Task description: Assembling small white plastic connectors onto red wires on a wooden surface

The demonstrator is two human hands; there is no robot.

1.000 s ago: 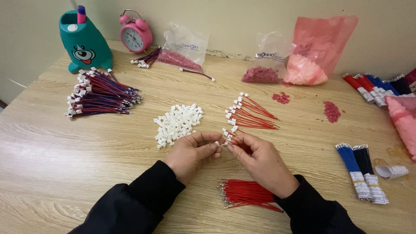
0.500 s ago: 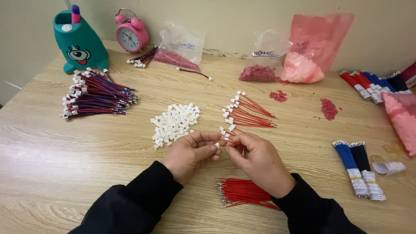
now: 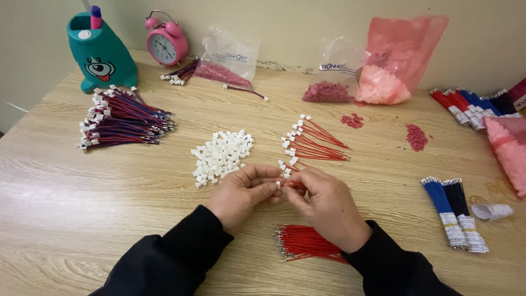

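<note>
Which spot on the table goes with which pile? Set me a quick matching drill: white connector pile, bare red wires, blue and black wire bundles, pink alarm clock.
Things:
1. white connector pile
2. bare red wires
3. blue and black wire bundles
4. pink alarm clock

Places:
A. back edge, against the wall
B. right side of the table
C. under the right wrist
D. centre, beyond the left hand

Pairs: 1-D, 2-C, 3-B, 4-A

Since a second ago the hands have eased slightly toward the person — the left hand (image 3: pixel 244 192) and right hand (image 3: pixel 323 203) now meet just below the connector pile (image 3: pixel 222 155), fingertips pinching closer together around a small white connector (image 3: pixel 279 185).
</note>
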